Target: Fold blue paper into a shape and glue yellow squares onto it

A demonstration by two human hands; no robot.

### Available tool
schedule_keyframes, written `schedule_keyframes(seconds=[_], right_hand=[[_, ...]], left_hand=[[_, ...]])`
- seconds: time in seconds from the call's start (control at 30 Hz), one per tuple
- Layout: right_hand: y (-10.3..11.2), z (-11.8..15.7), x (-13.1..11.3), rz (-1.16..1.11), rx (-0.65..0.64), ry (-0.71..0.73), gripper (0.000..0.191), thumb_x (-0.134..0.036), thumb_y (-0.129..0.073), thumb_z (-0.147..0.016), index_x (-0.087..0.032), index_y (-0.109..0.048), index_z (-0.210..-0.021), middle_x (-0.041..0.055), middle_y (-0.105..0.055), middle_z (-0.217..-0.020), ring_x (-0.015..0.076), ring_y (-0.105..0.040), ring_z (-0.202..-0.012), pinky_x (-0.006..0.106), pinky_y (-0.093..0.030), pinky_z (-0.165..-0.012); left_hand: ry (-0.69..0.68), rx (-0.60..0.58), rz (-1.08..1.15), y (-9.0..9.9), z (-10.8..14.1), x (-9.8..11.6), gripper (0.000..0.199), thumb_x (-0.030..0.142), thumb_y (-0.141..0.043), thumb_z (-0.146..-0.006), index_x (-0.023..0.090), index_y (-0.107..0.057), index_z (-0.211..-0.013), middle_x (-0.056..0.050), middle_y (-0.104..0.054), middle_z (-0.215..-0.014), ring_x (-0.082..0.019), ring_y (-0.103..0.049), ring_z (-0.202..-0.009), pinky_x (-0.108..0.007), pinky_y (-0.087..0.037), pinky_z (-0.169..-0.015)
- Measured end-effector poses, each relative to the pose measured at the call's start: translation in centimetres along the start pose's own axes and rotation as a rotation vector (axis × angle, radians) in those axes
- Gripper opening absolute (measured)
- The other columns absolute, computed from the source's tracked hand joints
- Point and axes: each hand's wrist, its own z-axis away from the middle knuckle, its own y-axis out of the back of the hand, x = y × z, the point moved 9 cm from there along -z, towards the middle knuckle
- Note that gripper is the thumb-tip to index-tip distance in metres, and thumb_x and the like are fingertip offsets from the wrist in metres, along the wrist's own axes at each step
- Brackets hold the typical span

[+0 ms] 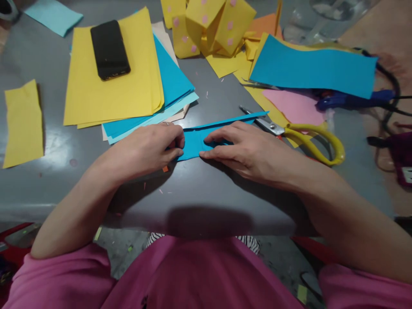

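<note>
A strip of blue paper (193,143) lies on the grey table in front of me, its far edge folded up along its length. My left hand (151,143) pinches the strip's left end between thumb and curled fingers. On its right part rests my right hand (241,148), thumb and fingertips apart and touching the paper, the other fingers partly hidden. Just beyond that hand, yellow-handled scissors (289,131) lie on the table, blades pointing left near the strip's right end. A tiny orange scrap (165,168) sits beneath my left hand.
A black phone (110,49) rests on stacked yellow paper (106,98) over blue sheets (175,73). Yellow folded paper shapes with pink dots (209,25) stand at the back. A wide blue sheet (315,64) and pink paper (294,105) lie right; a yellow piece (24,124) lies left.
</note>
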Motion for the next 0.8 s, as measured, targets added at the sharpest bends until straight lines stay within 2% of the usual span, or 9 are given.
schedule_keyframes(seconds=[0.1,0.17,0.37,0.53,0.8], right_hand=[[0.0,0.0,0.0,0.012,-0.004,-0.002,0.032,-0.028,-0.048,-0.104,-0.026,-0.077,-0.116,0.0119,-0.071,-0.118,0.027,-0.062,-0.102,0.042,-0.048,-0.083],[-0.1,0.0,-0.1,0.024,-0.011,-0.004,0.033,-0.027,-0.046,-0.104,-0.026,-0.077,-0.116,0.0124,-0.071,-0.119,0.0272,-0.062,-0.103,0.042,-0.048,-0.083],[0.1,0.1,-0.1,0.006,-0.004,-0.02,0.033,-0.028,-0.047,-0.104,-0.026,-0.078,-0.115,0.0121,-0.071,-0.118,0.0281,-0.063,-0.104,0.042,-0.048,-0.082],[0.1,0.0,-0.1,0.017,-0.012,-0.03,0.033,-0.03,-0.046,-0.104,-0.026,-0.077,-0.115,0.0118,-0.072,-0.12,0.0275,-0.062,-0.104,0.043,-0.049,-0.083],[0.2,0.1,-0.3,0.026,-0.013,-0.046,0.036,-0.032,-0.043,-0.106,-0.024,-0.076,-0.119,0.012,-0.071,-0.121,0.0278,-0.062,-0.104,0.043,-0.049,-0.083]], left_hand=[[0.042,0.021,-0.018,0.5,0.3,0.2,0.031,0.052,-0.055,-0.093,0.023,-0.064,-0.1,-0.003,-0.072,-0.09,-0.022,-0.067,-0.085,-0.03,-0.043,-0.071],[0.072,0.028,-0.021,0.6,0.6,0.2,0.035,0.056,-0.061,-0.09,0.024,-0.062,-0.105,-0.003,-0.073,-0.091,-0.023,-0.067,-0.085,-0.03,-0.043,-0.069],[0.058,0.006,-0.007,0.3,1.2,0.3,0.021,0.038,-0.063,-0.091,0.026,-0.06,-0.109,-0.002,-0.073,-0.09,-0.022,-0.068,-0.081,-0.03,-0.043,-0.068],[0.025,0.011,0.055,0.1,1.1,0.6,0.02,0.032,-0.057,-0.094,0.028,-0.06,-0.114,-0.002,-0.074,-0.09,-0.023,-0.069,-0.085,-0.032,-0.046,-0.071],[0.001,0.028,0.023,-0.1,0.9,0.7,0.02,0.029,-0.057,-0.093,0.028,-0.062,-0.112,-0.001,-0.073,-0.091,-0.022,-0.068,-0.082,-0.03,-0.043,-0.068]])
